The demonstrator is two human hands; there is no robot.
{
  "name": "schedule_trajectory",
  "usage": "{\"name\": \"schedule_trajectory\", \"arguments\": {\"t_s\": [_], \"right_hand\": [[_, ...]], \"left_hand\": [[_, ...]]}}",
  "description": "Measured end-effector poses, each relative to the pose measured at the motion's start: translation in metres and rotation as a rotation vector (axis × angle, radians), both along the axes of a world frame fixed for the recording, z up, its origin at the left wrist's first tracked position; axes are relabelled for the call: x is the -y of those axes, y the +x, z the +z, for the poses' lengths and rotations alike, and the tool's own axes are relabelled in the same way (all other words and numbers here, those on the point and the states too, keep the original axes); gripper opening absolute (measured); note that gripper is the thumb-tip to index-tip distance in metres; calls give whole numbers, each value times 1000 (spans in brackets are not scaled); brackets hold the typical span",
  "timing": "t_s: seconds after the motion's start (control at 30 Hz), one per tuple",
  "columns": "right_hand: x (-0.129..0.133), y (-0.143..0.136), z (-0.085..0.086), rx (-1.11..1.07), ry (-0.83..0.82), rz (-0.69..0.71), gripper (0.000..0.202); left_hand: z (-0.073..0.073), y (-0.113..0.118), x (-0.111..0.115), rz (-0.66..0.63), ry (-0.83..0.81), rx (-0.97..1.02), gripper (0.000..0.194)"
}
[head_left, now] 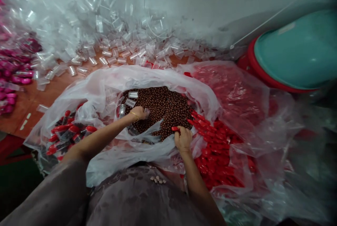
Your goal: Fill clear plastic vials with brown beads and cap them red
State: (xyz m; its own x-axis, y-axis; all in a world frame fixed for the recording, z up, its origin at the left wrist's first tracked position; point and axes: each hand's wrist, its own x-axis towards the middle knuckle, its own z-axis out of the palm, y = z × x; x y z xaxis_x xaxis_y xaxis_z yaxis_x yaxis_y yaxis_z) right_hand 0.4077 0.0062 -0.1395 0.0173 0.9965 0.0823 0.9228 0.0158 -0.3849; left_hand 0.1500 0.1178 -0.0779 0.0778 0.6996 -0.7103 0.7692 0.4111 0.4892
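Observation:
A heap of small round brown balls [163,108] lies in an opened translucent plastic bag [110,78]. Over its left part, my left hand [139,113] is closed on a clear plastic tube [147,112], which shows only partly. My right hand [183,138], at the heap's lower right, pinches a red plastic cap [175,128] between thumb and fingers. Loose clear tubes [133,94] rest on the balls near my left hand. Many red caps [218,145] are piled right of my right hand.
Filled tubes with red caps [70,131] lie at left. Clear tubes [105,54] are heaped along the wall, with pink pieces [10,68] at far left. Bagged red pieces [218,89] and a teal tub [300,50] stand at right. The tabletop [63,84] is orange-brown.

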Motion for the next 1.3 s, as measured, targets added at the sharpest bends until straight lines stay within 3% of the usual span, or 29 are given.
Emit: {"name": "schedule_trajectory", "arguments": {"t_s": [0.07, 0.17, 0.33, 0.43, 0.53, 0.63, 0.77, 0.9, 1.0, 1.17, 1.3], "right_hand": [[0, 1, -1, -15, -9, -3, 22], [0, 2, -1, -39, -20, -16, 22], [1, 3, -3, -93, -14, -23, 22], [-1, 3, 0, -147, -15, -32, 21], [-6, 0, 8, -264, -36, -69, 26], [-11, -7, 25, -463, -73, -161, 36], [-20, -27, 60, -668, -117, -198, 40], [-31, -49, 99, -884, -251, -127, 43], [-36, -59, 121, -923, -331, -30, 45], [-31, -64, 136, -964, -413, 47, 36], [-23, -63, 138, -940, -375, 42, 35]], "left_hand": [[-13, 18, -19, 84, -84, 77, 28], [-28, 38, -49, 171, -87, 136, 27], [-38, 53, -65, 314, 82, 229, 29], [-36, 50, -54, 323, 338, 367, 27], [-28, 40, -36, 244, 594, 520, 26], [-15, 28, -17, 145, 663, 581, 30], [5, 16, 9, 28, 649, 611, 33], [20, 14, 35, -32, 604, 722, 38], [30, 14, 51, -98, 515, 809, 39], [43, 13, 67, -182, 414, 841, 36], [48, 16, 73, -135, 336, 929, 36]]}}
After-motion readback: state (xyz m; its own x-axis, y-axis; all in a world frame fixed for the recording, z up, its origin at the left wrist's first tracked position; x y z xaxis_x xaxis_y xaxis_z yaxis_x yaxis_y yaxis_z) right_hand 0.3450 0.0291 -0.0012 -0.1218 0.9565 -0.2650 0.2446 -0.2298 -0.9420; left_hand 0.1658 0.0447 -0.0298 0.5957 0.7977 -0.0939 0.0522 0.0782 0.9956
